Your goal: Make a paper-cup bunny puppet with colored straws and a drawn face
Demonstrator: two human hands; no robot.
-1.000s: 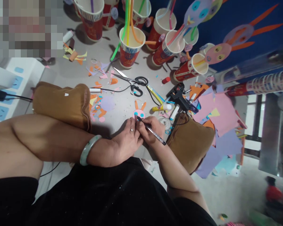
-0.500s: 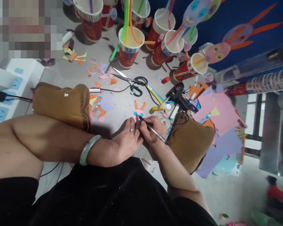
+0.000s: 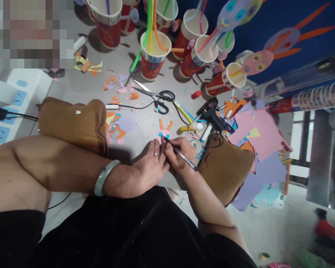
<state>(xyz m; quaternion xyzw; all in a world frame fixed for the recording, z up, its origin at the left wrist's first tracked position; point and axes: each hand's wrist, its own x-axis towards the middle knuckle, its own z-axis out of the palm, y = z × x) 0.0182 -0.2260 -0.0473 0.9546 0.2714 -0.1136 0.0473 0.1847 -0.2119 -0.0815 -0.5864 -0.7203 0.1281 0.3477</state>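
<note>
A small pink paper rabbit face (image 3: 164, 132) with orange ears and blue eyes lies on the grey table. My left hand (image 3: 148, 167) rests flat over its lower part, fingers stretched out, a ring on one of them. In my right hand (image 3: 182, 152) a pen (image 3: 187, 160) is gripped, its dark tip at the face close to the blue eyes. The lower part of the face is hidden by my fingers. Beyond it lie black-handled scissors (image 3: 153, 95), and to the right are a yellow marker (image 3: 191, 127) and a black glue gun (image 3: 216, 119).
Red paper cups (image 3: 153, 63) with straws stand along the back. Brown cushions (image 3: 72, 124) flank my arms. Coloured paper sheets (image 3: 268, 130) pile up at right, paper scraps (image 3: 118, 130) at left. A power strip (image 3: 16, 108) sits at far left, stacked cups (image 3: 309, 98) at far right.
The pen's back end has shifted slightly to the left with my right hand. My left hand keeps its place on the paper face.
</note>
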